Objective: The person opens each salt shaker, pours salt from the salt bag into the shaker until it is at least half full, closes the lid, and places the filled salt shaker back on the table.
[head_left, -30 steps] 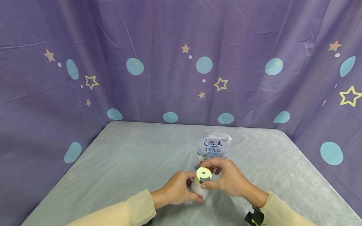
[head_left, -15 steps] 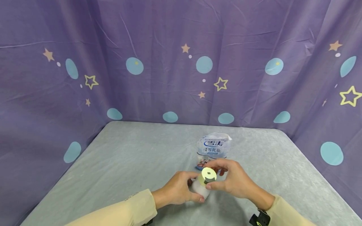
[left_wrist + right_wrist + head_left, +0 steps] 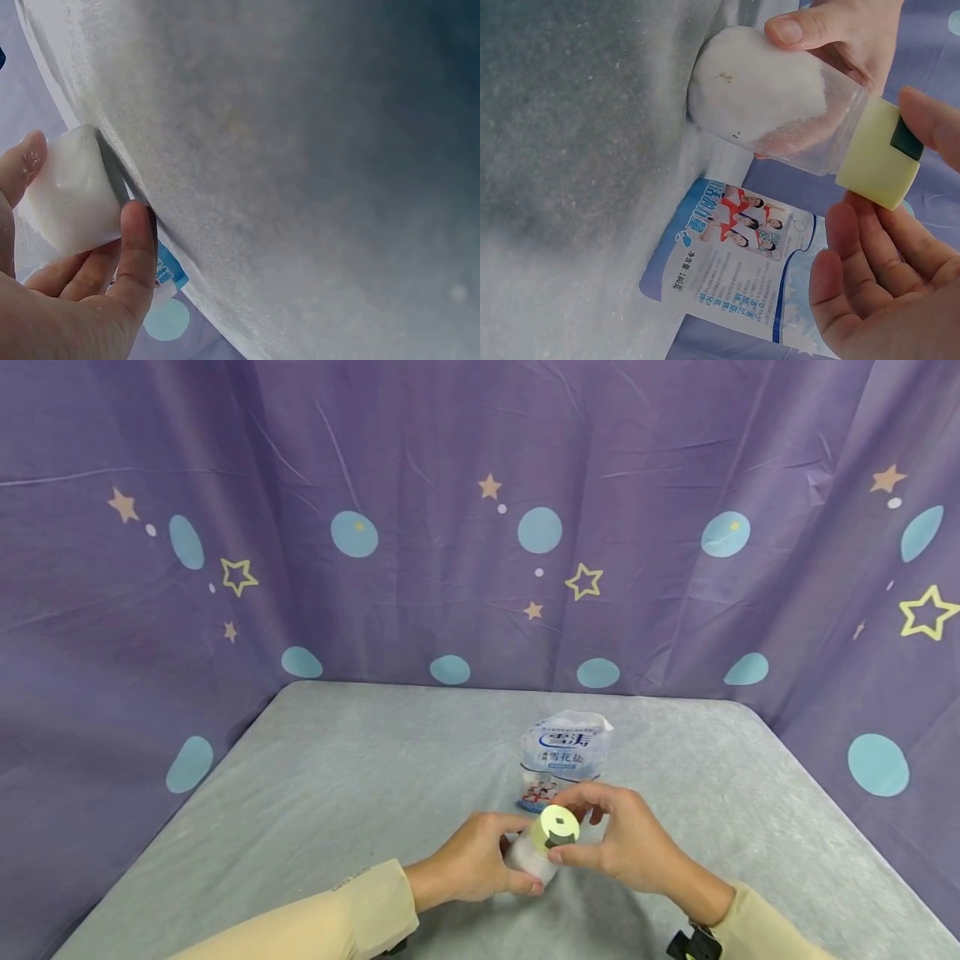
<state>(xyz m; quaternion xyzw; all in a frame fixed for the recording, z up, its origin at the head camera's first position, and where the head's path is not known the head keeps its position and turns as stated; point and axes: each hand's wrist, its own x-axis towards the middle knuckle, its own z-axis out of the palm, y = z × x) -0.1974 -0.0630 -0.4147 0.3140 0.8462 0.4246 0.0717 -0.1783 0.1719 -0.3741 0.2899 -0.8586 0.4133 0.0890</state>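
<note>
A clear shaker jar point(image 3: 757, 90), largely filled with white salt, leans slightly to the right on the table in the head view. My left hand point(image 3: 476, 860) holds its lower body, thumb in front and fingers round the back. On top of the jar sits a pale yellow lid point(image 3: 866, 154) with a dark green patch. My right hand point(image 3: 630, 839) pinches this lid between thumb and fingertips; its other fingers are bent below the lid in the right wrist view. Just behind the hands stands a blue and white salt bag point(image 3: 566, 747), its lower right part covered by the right hand.
A grey cloth covers the table point(image 3: 375, 760). Purple curtains point(image 3: 450, 527) with stars and blue ovals rise along the back and both sides. A black wrist device point(image 3: 693, 943) is strapped below the right sleeve.
The jar's top has tilted to the right, and my right hand has shifted right with the lid. My left hand has stayed nearly in place. More of the salt bag's lower front shows.
</note>
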